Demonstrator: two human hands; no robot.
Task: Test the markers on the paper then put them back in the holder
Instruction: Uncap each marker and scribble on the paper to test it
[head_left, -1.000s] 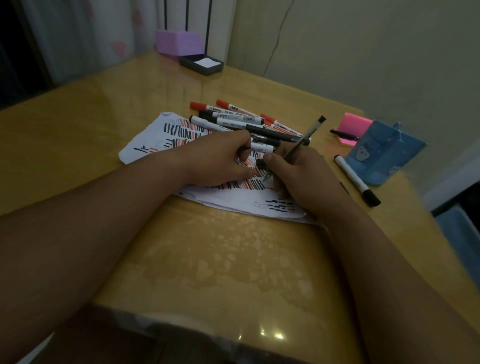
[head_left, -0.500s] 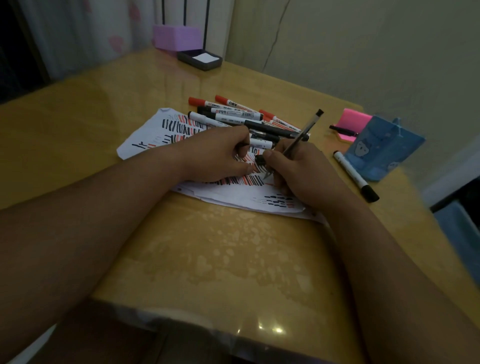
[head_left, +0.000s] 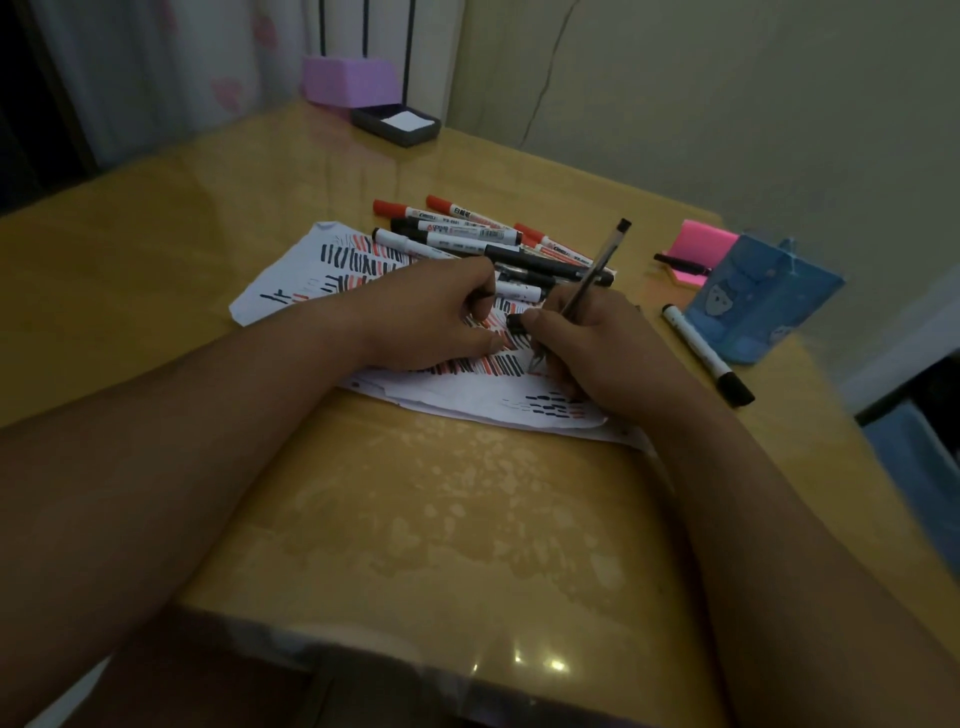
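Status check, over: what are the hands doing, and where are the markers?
Right hand grips pen, tip on paper. Left hand rests on paper. Markers piled beyond the hands; one marker lies beside blue holder. Nothing in the way.

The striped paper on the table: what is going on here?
A person is testing a thin dark pen, gripped in the right hand, tip on the white paper with red and black strokes. The left hand rests on the paper. A pile of red and black markers lies behind; the blue holder sits at right.

Dim room; glossy yellow table (head_left: 156, 270); cracked beige wall (head_left: 727, 104); pale curtain (head_left: 171, 78)
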